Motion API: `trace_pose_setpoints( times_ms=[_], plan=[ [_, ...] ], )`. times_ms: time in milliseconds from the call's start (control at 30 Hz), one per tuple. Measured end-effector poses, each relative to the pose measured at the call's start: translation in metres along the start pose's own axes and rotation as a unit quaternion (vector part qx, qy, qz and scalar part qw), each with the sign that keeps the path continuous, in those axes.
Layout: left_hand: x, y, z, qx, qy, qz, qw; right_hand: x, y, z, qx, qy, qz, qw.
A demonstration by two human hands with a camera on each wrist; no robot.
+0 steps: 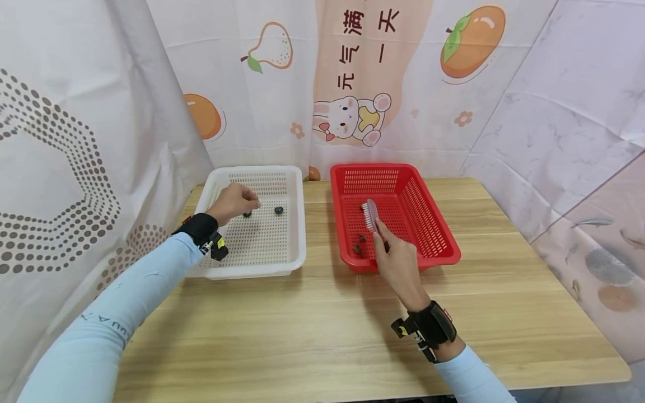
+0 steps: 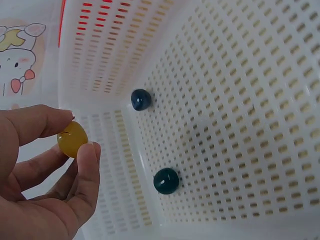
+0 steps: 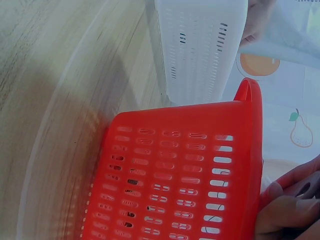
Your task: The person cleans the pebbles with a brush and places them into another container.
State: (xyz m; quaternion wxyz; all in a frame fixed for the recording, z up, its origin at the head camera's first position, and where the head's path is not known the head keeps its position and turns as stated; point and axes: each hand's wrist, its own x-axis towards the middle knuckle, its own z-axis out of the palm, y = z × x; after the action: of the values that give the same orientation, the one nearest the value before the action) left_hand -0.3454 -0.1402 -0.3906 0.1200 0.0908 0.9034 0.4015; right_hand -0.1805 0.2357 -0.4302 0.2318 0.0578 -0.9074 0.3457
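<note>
Wooden table [image 1: 322, 336], printed curtain [image 1: 403, 129] behind. Left hand [image 2: 47, 175] pinches yellow ball [image 2: 73, 140] above white basket [image 1: 300, 224]; blue ball [image 2: 141, 99] and green ball [image 2: 166, 181] already inside. Right hand [image 1: 398, 262] grips brush [image 1: 373, 210] over red basket [image 1: 438, 261]. Probably partway: yellow ball not yet down, small dark pieces [image 1: 357, 249] left in red.

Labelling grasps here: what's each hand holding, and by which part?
Left hand: a small yellow ball, pinched on opposite sides. Right hand: a white-bristled brush, gripped by its handle.
</note>
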Motion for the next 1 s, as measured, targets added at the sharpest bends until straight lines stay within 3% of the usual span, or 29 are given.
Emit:
trace_pose_setpoints(
  times_ms=[167,533,1000],
  plan=[
    [0.003,-0.007,0.000,0.053,0.007,0.011,0.9985,0.000,0.001,0.000,-0.001,-0.001,0.000,1.0000],
    [0.015,-0.027,0.003,0.120,0.006,0.013,0.9927,0.000,0.000,0.001,0.001,0.002,-0.005,1.0000],
    [0.014,-0.040,0.003,0.182,-0.039,0.014,0.9825,0.001,0.000,0.002,-0.002,0.003,-0.003,1.0000]
  ],
)
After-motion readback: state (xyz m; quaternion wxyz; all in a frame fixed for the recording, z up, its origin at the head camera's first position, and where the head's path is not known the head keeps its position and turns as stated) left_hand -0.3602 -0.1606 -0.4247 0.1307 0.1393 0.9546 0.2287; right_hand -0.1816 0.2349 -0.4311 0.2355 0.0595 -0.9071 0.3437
